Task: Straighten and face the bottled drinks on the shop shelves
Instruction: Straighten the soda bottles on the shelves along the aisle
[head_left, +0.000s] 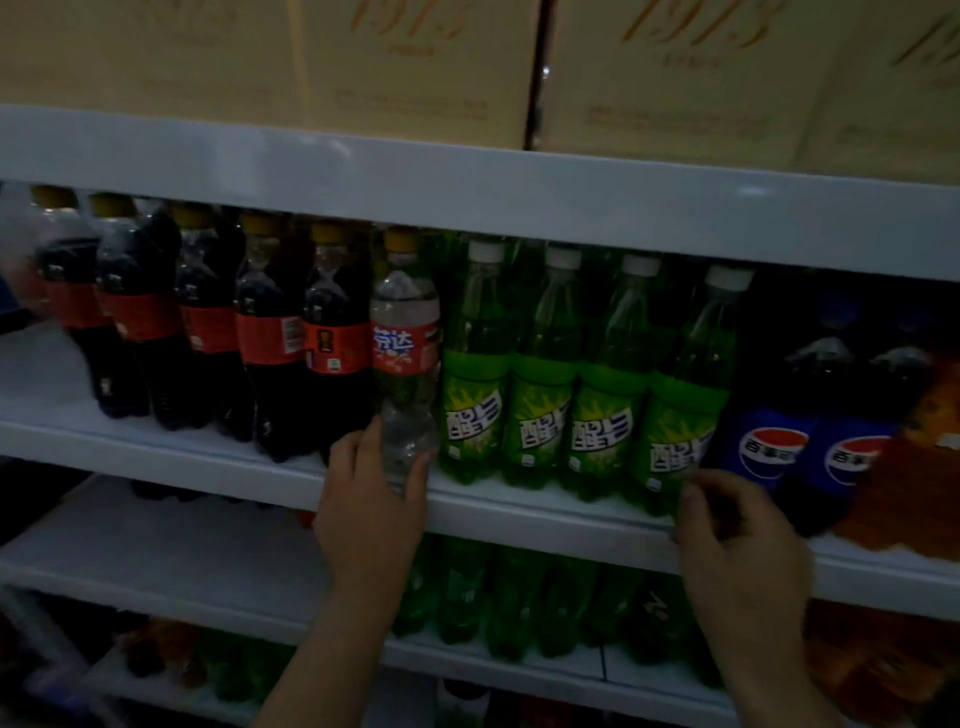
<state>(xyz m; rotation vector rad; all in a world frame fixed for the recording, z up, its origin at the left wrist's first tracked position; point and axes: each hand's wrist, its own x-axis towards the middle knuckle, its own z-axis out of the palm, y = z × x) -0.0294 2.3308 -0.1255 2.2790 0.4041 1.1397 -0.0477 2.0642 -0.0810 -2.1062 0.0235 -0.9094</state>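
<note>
Reaches up with both bare forearms. Grips the base of a clear bottle (402, 364) in the left hand (371, 514), thumb on one side, fingers on the other. Holds the right hand (737, 540) blurred, fingers loosely curled; grip unclear.

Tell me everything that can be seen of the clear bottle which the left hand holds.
The clear bottle is see-through plastic and its contents look colourless. It has a yellow cap and a red label band with white and blue characters facing forward. It stands upright near the front edge of the shelf, between a cola bottle and a green bottle, close to both. The left hand grips its lower part, thumb on one side and fingers on the other, and hides its base.
</note>
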